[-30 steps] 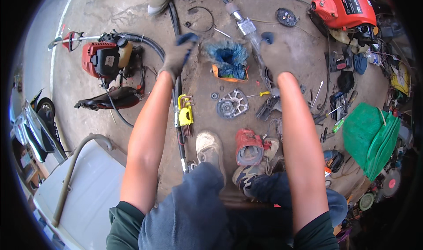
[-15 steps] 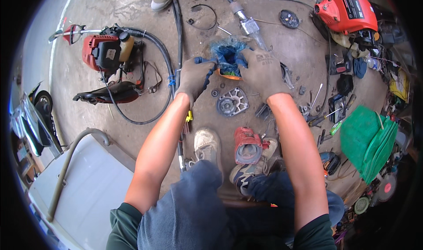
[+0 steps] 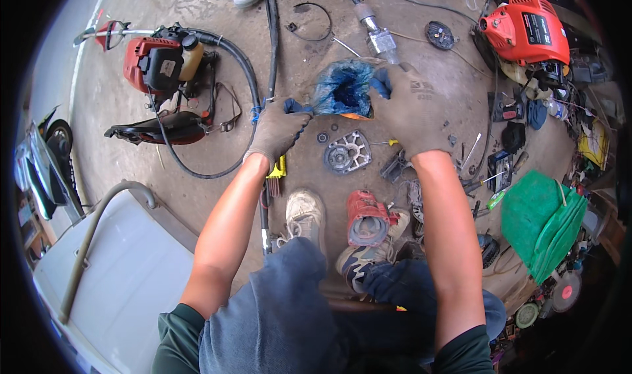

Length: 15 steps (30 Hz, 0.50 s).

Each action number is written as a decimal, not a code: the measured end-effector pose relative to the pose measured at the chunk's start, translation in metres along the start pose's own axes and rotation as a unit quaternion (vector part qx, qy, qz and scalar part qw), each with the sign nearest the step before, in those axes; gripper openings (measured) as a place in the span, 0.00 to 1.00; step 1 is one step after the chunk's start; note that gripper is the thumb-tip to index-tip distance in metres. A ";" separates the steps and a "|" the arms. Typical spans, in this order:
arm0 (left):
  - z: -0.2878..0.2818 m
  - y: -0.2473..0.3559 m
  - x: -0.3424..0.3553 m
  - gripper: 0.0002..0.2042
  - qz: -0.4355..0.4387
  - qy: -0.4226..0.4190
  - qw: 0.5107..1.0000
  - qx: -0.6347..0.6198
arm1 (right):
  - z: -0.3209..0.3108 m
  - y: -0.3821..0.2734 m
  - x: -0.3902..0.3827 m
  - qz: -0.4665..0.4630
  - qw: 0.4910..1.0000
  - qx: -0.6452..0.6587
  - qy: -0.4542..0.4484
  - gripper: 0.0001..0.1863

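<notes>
My L hand (image 3: 280, 129) was beside the blue bag (image 3: 343, 89), my R hand (image 3: 413, 112) at its rt rim, prob. to keep it open; hands apart, couldn't tell if gripping. Bag sat on floor (image 3: 306, 172) btwn 'em.

The blue bag (image 3: 326, 93) is crinkly, and its mouth is open wide. It lies above the middle of the frame. Orange shows along its bottom edge. Its dark inside is hard to see.
</notes>
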<state>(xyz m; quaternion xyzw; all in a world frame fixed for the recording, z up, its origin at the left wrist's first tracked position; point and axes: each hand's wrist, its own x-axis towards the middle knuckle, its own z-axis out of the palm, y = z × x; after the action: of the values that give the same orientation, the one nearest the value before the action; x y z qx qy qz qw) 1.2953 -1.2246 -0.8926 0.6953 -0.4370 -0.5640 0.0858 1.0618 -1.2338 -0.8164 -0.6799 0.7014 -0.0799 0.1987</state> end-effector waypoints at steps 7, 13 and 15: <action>0.024 -0.022 0.016 0.07 0.014 -0.052 0.989 -0.141 | 0.032 0.005 0.009 -0.039 0.999 -0.005 -0.011 0.14; 0.030 -0.037 0.028 0.06 0.048 -0.038 0.997 -0.056 | 0.025 0.008 0.004 0.049 0.997 0.050 0.010 0.15; 0.029 -0.040 0.030 0.06 0.073 -0.021 0.995 -0.061 | 0.024 0.009 0.000 0.069 0.994 0.084 0.017 0.15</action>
<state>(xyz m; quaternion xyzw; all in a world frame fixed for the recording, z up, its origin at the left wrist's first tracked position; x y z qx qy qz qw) 1.2903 -1.2106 -0.9483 0.6428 -0.4534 -0.5963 0.1598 1.0631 -1.2296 -0.8417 -0.6090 0.7410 -0.1360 0.2480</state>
